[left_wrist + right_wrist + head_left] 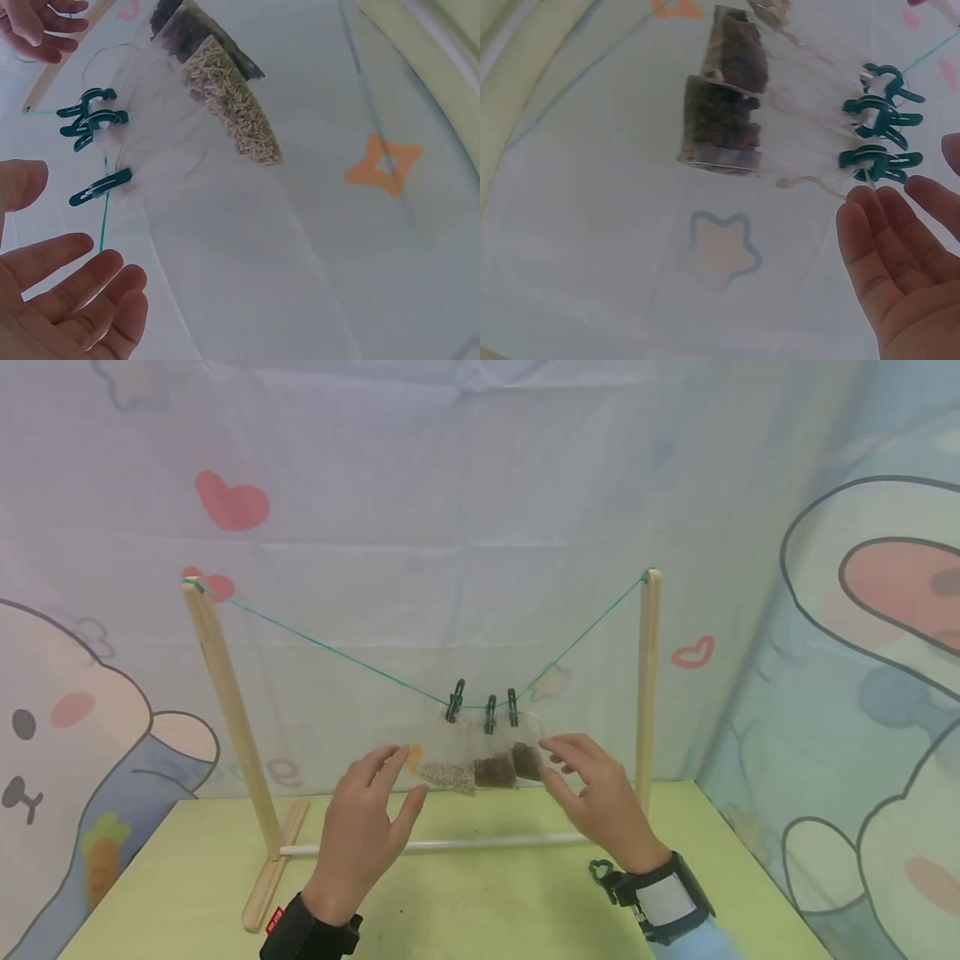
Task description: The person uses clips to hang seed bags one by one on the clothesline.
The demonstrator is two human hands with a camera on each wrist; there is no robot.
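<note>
Three small see-through pouches hang side by side from a sagging green cord (330,647), held by dark green clips (490,714). The left pouch (448,775) has pale pellets at its bottom; the middle pouch (495,772) and right pouch (527,762) contain dark brown material. My left hand (363,827) is left of the pellet pouch, fingers extended and thumb apart, holding nothing. On the other side, my right hand (600,793) is beside the right pouch with its fingers loosely bent. In the right wrist view its fingertips (855,214) appear close to the nearest clip (881,161); contact is unclear.
The cord runs between a left wooden post (232,718) and a right wooden post (648,685). A white rod (487,842) joins them low down, above a yellow-green table (465,902). A loose dark clip (600,870) appears beside my right wrist. Behind hangs a printed cloth (420,527).
</note>
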